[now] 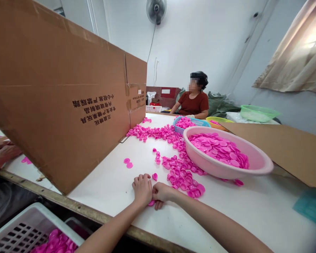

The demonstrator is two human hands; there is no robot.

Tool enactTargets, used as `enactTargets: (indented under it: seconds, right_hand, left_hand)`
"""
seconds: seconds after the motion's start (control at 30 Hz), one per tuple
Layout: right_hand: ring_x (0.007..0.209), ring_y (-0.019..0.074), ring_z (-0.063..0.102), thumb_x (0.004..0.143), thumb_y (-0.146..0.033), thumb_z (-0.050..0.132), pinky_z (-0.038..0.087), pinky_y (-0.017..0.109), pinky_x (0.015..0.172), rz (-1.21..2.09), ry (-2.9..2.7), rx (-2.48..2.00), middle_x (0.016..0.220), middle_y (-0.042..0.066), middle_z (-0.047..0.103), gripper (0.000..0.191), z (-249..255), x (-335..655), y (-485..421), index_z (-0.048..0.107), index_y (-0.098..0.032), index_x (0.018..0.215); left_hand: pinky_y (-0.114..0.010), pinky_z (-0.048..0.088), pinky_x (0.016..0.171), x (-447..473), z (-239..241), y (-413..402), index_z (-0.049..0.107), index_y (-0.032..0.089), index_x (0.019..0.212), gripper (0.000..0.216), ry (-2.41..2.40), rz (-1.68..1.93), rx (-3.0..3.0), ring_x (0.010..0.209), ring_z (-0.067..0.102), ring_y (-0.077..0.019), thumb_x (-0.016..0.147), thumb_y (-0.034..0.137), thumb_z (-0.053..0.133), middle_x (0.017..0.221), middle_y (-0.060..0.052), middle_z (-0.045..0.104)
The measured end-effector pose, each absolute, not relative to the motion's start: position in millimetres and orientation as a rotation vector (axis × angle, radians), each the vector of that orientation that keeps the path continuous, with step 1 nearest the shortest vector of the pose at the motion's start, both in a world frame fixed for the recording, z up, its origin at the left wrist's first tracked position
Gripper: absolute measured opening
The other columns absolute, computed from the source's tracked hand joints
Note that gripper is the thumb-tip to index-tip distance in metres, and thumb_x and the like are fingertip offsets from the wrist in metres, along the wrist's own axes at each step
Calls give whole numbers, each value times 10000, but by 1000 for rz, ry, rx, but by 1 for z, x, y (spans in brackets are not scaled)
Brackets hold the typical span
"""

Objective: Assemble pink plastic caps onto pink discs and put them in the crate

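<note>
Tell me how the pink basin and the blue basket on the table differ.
The pink basin is much bigger than the blue basket. The basin's walls are solid; the basket's have holes. The basin sits nearer the camera than the basket. Both hold pink plastic caps and stand on the white table.

A pink plastic cap (151, 203) is mostly hidden beneath the left hand (142, 189) and right hand (160, 192). At near left, the picture's edge cuts off a white crate (42, 214) of pink caps (56, 240), while a cardboard sheet (28, 70) and the left edge partly hide a co-worker's hands (5, 153).
</note>
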State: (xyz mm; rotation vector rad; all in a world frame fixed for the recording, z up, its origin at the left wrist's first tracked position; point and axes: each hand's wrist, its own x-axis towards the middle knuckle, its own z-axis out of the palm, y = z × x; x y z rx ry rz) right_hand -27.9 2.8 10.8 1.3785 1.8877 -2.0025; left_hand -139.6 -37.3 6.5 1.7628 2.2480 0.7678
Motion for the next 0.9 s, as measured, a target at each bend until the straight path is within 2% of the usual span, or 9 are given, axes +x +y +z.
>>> enactTargets:
  seconds: [0.13,0.3,0.47,0.57,0.67,0.7,0.77,0.83,0.9]
  right_hand:
    - [407,128,583,726,-105,474,464,178,368,-1926,1974,1415,439,-23,554,74,3,-26,5,453,-142,665]
    - [393,115,570,733,-132,477,438,157,357,-1937,2079,1472,445,-24,550,88,-3,-25,-5,433,-148,657]
    - [436,126,581,747,-113,441,455,181,408,-1955,2283,1472,432,-28,532,75,24,-51,-19,435,-151,683]
    - [552,130,609,782,-244,453,482,212,516,-2023,2457,1068,582,12,593,128,41,-83,-26,498,-135,733]
    - [777,160,602,796,-339,445,465,277,705,-1692,2812,1004,899,75,609,256,44,-113,-23,546,-140,922]
    - [883,179,570,778,-326,479,434,301,781,-1497,2937,1103,1037,91,564,305,41,-121,-19,520,-152,1027]
    - [1078,232,442,712,-272,569,349,349,894,-1109,3041,1321,1266,106,390,529,33,-132,-7,398,-176,1203]
    - [1176,285,306,666,-251,612,300,411,922,-879,2982,1426,1376,101,204,726,24,-138,7,257,-201,1297]
    - [1196,321,247,636,-277,639,302,451,901,-800,2907,1395,1401,91,119,852,21,-142,20,148,-236,1331]
  left_hand:
    - [-326,259,782,-136,9,-39,509,239,920,248,2192,838,1786,915,376,-194,827,262,280,941,-32,519]
    - [-327,277,775,-136,12,-39,522,223,897,226,2206,812,1709,896,413,-199,809,313,334,886,-30,574]
    - [-268,341,651,-154,27,-44,536,180,664,442,2011,822,1598,680,507,-160,837,418,206,656,-31,592]
    - [-226,358,595,-199,48,-74,534,180,666,449,1921,1010,1557,617,517,-133,828,444,208,631,-11,587]
    - [-225,358,579,-273,67,-135,540,200,742,377,2175,952,1612,585,513,-139,789,484,296,599,12,569]
    - [-237,357,578,-299,71,-159,536,206,737,372,2356,828,1574,564,514,-148,780,494,304,564,14,555]
    - [-270,368,608,-344,73,-203,519,202,669,378,2564,475,1453,601,549,-184,773,495,305,570,-7,569]
    - [-325,381,647,-368,70,-234,524,181,652,362,2678,120,1281,685,578,-240,768,459,323,647,-56,606]
    - [-403,376,691,-367,66,-245,551,162,720,330,2804,-137,1189,798,568,-310,738,446,384,785,-107,621]
